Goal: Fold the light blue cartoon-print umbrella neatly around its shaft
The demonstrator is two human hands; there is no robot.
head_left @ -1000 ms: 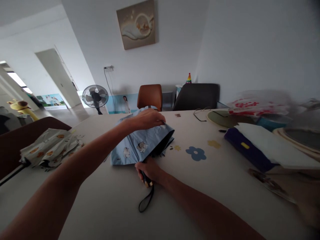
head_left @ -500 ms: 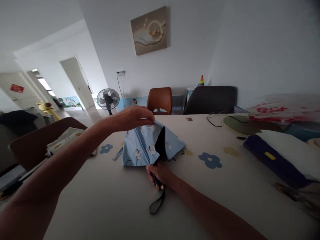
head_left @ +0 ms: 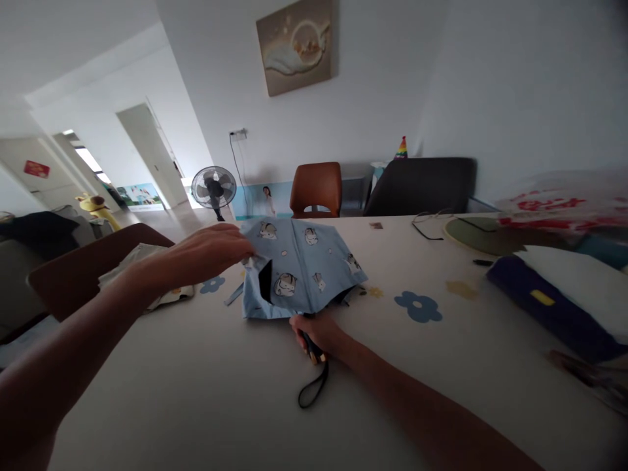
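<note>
Your right hand (head_left: 316,332) is clamped round the black handle (head_left: 313,351) of the blue cat-print umbrella (head_left: 307,271), which lies mid-bench (head_left: 196,392). Your left hand (head_left: 209,254) pinches its thin fabric edge, now dragged left and lower. The canopy is flatter than before. The black wrist strap (head_left: 314,389) loops on the bench.

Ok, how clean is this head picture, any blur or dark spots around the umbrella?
Head view: the umbrella is sharp at centre; the left hand on its cloth and right hand on its handle are dim but readable; both forearms go dark near the lens; the bag at the right edge is smeared; the wide lens tilts the walls.
</note>
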